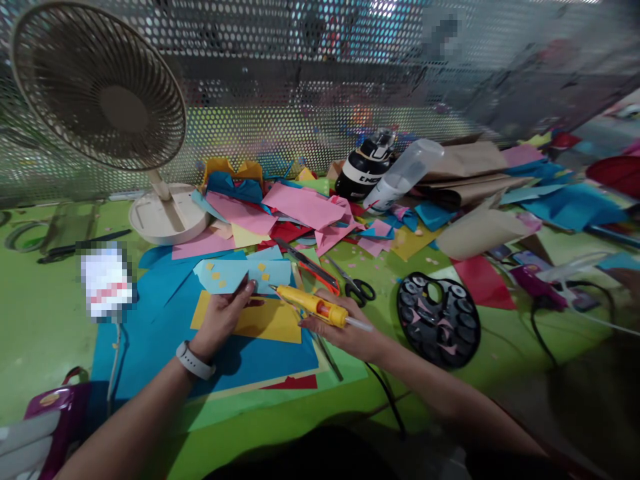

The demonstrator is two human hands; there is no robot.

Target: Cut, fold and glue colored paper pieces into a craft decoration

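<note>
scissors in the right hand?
No, the right hand holds a yellow glue gun; the scissors lie apart on the green table.

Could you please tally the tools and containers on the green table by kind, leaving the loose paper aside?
Yellow glue gun, in the right hand: 1
Black-handled scissors: 1
Orange utility knife: 1
Black round paint palette: 1
Beige desk fan: 1
Black bottle: 1
Clear plastic bottle: 1
Total: 7
</note>
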